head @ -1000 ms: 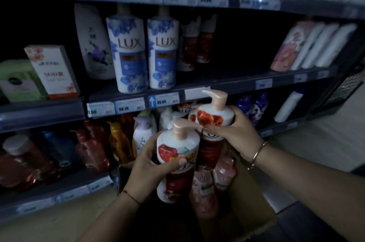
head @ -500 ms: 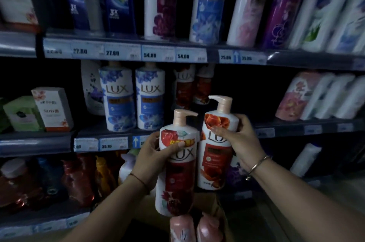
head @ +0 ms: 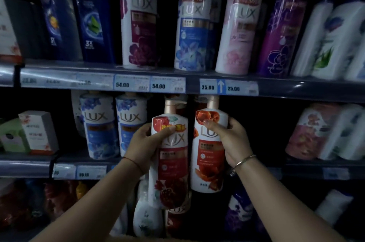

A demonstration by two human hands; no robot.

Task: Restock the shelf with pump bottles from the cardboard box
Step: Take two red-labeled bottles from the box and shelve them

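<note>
My left hand grips a white and red LUX pump bottle with a pomegranate picture, held upright in front of the middle shelf. My right hand grips a second red-flowered LUX pump bottle just to its right. Both pump heads reach up to the price rail of the upper shelf. The two bottles stand side by side, nearly touching. Only a thin brown strip of the cardboard box shows at the bottom edge.
Two blue LUX bottles stand on the middle shelf left of my hands, with small cartons further left. Pink and white bottles lean at the right. A dark gap lies behind and right of the held bottles. Tall bottles fill the upper shelf.
Both hands have lifted their bottles from the box up to the middle shelf level. The view has tilted upward, so the box has almost left the frame.
</note>
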